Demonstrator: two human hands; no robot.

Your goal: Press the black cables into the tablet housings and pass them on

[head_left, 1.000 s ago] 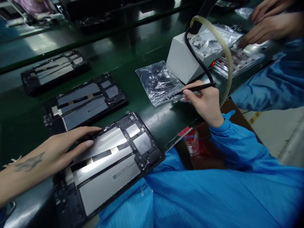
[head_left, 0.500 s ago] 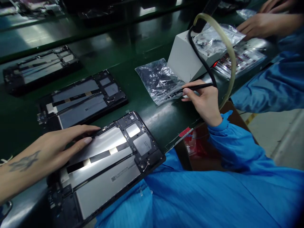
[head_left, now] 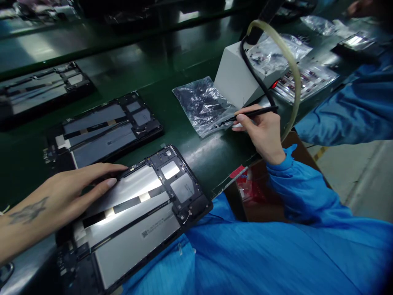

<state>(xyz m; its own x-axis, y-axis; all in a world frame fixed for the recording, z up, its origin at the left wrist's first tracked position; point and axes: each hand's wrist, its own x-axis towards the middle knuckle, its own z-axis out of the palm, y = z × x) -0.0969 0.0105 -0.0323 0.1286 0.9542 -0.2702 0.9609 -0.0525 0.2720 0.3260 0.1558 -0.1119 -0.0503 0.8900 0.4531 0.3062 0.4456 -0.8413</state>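
Your left hand [head_left: 78, 188], thumb and forefinger parted, its hidden fingers' grip impossible to tell, rests on the opened tablet [head_left: 136, 223] at the desk's [head_left: 192, 149] near edge. Likely stiff but fragile: take its black frame [head_left: 196, 200]. Your right hand [head_left: 265, 133] pinches a black pen-shaped tool [head_left: 259, 111].

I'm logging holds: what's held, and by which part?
Right hand: a thin black tool, by its shaft. Left hand: on open device, far edge; hold unclear.
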